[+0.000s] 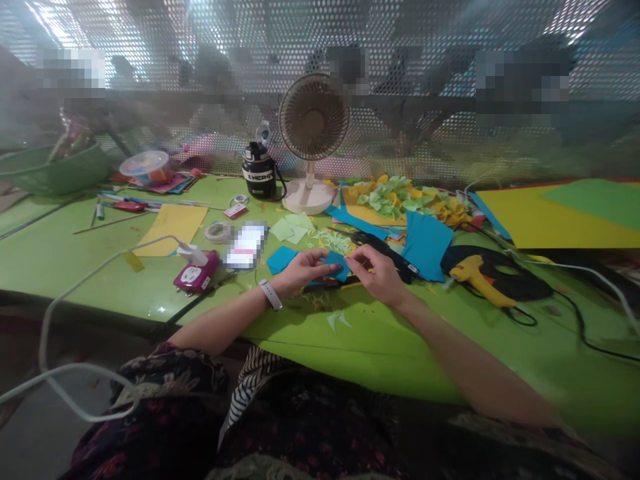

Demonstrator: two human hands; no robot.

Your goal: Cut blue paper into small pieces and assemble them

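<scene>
Both hands are close together around the middle of the frame, with the left hand (304, 271) and right hand (378, 274) pinching a small bright-blue paper scrap (339, 266) between their fingertips. The scrap sits right in the gap between them. Just past the left hand lies a blue paper cutout (281, 259), while a larger blue paper sheet (428, 244) sits beyond the right hand. Further right, there's a yellow hot glue gun (475, 281) on the glossy green table (380, 340) — cord looped around it.
</scene>
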